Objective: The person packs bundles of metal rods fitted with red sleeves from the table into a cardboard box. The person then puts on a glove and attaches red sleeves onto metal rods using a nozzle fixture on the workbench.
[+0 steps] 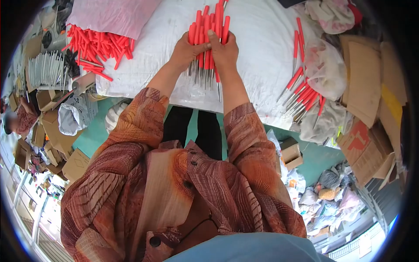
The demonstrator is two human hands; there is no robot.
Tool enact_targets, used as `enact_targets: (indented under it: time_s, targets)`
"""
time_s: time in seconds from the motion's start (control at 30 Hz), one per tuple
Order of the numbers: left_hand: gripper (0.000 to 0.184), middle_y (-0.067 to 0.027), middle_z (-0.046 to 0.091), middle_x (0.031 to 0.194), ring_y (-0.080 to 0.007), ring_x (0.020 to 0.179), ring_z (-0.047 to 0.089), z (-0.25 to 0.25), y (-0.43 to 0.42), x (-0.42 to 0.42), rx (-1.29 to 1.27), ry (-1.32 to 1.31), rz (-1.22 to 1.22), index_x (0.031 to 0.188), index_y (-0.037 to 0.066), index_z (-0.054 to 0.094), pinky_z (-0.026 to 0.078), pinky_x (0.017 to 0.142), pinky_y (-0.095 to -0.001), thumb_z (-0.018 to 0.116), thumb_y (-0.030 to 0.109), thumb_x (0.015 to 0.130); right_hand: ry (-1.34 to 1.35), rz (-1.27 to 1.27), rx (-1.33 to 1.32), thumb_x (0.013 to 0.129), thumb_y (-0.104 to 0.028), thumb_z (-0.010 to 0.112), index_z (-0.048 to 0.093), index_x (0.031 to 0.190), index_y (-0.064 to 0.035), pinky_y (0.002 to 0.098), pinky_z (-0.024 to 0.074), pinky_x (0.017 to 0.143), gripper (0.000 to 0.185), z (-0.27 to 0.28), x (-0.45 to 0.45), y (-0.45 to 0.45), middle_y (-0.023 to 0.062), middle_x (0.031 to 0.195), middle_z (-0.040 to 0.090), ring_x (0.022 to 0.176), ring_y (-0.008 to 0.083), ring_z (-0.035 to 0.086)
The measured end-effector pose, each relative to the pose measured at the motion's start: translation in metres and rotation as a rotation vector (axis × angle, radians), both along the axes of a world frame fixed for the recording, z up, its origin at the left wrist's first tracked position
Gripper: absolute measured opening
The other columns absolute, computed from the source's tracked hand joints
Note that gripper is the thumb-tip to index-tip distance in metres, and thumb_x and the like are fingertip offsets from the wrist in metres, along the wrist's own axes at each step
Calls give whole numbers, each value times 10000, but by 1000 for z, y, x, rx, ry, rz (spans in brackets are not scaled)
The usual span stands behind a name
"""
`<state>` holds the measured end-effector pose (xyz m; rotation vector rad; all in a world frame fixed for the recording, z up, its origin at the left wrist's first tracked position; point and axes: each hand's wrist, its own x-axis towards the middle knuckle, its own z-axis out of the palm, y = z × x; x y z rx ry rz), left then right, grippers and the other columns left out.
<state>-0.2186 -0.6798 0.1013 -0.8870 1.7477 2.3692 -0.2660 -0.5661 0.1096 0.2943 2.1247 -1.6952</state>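
My left hand (185, 51) and my right hand (225, 53) are closed together round a bundle of red-handled tools (207, 38). Thin metal shafts point down toward me, and the red handles stick up past my fingers at uneven heights. One tool sits lower than the others at the bundle's right side, beside my right wrist. The exact kind of tool cannot be made out. Under the bundle lies the white-covered table (152, 52). More red-handled tools (305, 96) lie in a loose group at the table's right edge, apart from my hands.
A heap of red handles (98, 46) lies at the table's left under a pink sheet (113, 15). Thin metal rods (46, 70) fill a box farther left. Plastic bags (325, 67) and cardboard boxes (362, 78) crowd the right. Another person (24, 115) is at the far left.
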Motion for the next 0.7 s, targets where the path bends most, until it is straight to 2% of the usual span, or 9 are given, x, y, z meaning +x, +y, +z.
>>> enact_targets:
  time_s: [0.03, 0.13, 0.23, 0.37, 0.43, 0.5, 0.57, 0.63, 0.7]
  targets:
    - [525, -98, 610, 1025, -146, 911, 600, 0, -2, 3, -2, -1, 2, 1139, -27, 487, 504, 787, -277, 776, 136, 733, 11, -15, -106, 741, -409, 731, 519, 1129, 28, 320, 486, 798, 621, -1, 1, -4, 151, 1054, 616, 915, 231, 620]
    - [483, -89, 600, 1044, -147, 935, 591, 1, -5, 8, 90, 31, 12, 1147, -4, 489, 496, 802, -278, 747, 95, 750, -138, 22, -284, 719, -293, 773, 494, 1137, 51, 292, 503, 781, 609, 3, 1, -7, 137, 1034, 613, 899, 186, 613]
    - [497, -69, 589, 1066, -146, 961, 581, 9, 0, 13, 49, 19, -29, 1196, 10, 468, 484, 836, -284, 704, 59, 762, -127, -5, -372, 698, -194, 792, 456, 1147, 70, 277, 514, 772, 620, 5, 3, -12, 132, 1021, 602, 896, 165, 603]
    - [509, -60, 593, 1041, -131, 940, 578, 29, 16, 7, -92, 142, 17, 1177, 16, 477, 484, 817, -276, 706, 41, 723, -136, -47, -529, 675, -177, 809, 446, 1113, 55, 282, 518, 758, 615, 18, 0, -4, 137, 1012, 593, 890, 168, 602]
    - [514, -60, 600, 1019, -128, 926, 578, 42, 20, 1, -138, 223, 17, 1154, 18, 491, 486, 812, -276, 737, 63, 705, 131, -89, -580, 649, -167, 827, 460, 1054, 27, 280, 518, 752, 579, 40, -3, 1, 127, 1001, 583, 877, 159, 596]
    - [614, -68, 601, 1036, -129, 946, 575, 57, 24, -11, -273, 226, -84, 1179, 21, 473, 486, 827, -280, 789, 86, 656, 246, -59, -574, 628, -168, 843, 455, 1047, 17, 273, 517, 749, 600, 71, -14, 11, 116, 993, 581, 869, 149, 592]
    - [658, -75, 603, 1043, -130, 956, 575, 75, 34, -20, -243, 333, -80, 1185, 22, 467, 486, 833, -282, 813, 96, 630, 368, -27, -574, 607, -168, 860, 451, 1040, 8, 266, 516, 747, 621, 87, -20, 28, 105, 984, 579, 862, 139, 587]
    - [739, -90, 598, 1081, -140, 994, 569, 70, 39, -24, -168, 451, -82, 1208, 22, 455, 483, 859, -285, 849, 120, 590, 668, 130, -384, 554, -186, 891, 424, 1103, 12, 272, 521, 745, 748, 92, -22, 45, 79, 984, 570, 845, 139, 589]
    - [790, -99, 576, 1154, -162, 1054, 557, 53, 42, -30, -114, 529, -127, 1249, 26, 437, 473, 900, -293, 855, 134, 588, 588, 220, -364, 523, -204, 903, 411, 1140, 15, 282, 525, 764, 819, 75, -21, 57, 82, 1020, 570, 870, 147, 595]
